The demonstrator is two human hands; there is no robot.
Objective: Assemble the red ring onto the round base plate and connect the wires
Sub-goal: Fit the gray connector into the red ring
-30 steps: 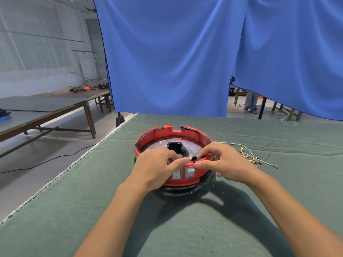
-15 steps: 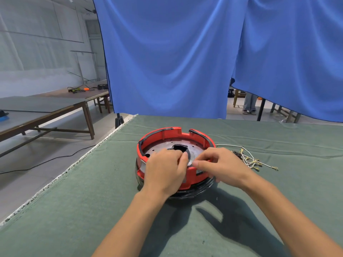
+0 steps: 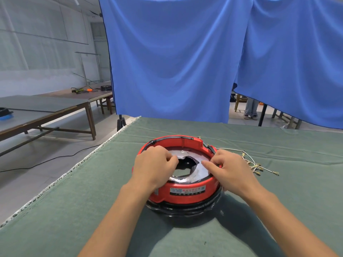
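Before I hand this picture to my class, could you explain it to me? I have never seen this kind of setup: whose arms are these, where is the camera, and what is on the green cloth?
There is no machine here. The camera sits on a person's head and looks forward and down, so the two bare arms are that person's own. A table covered in green cloth carries a red ring seated around a shiny round metal plate, all on a black base. The left hand curls over the ring's left edge; the right hand grips its right edge, forefinger stretched over the plate. A bundle of loose wires lies on the cloth to the right, touched by neither hand. Blue curtains hang behind.
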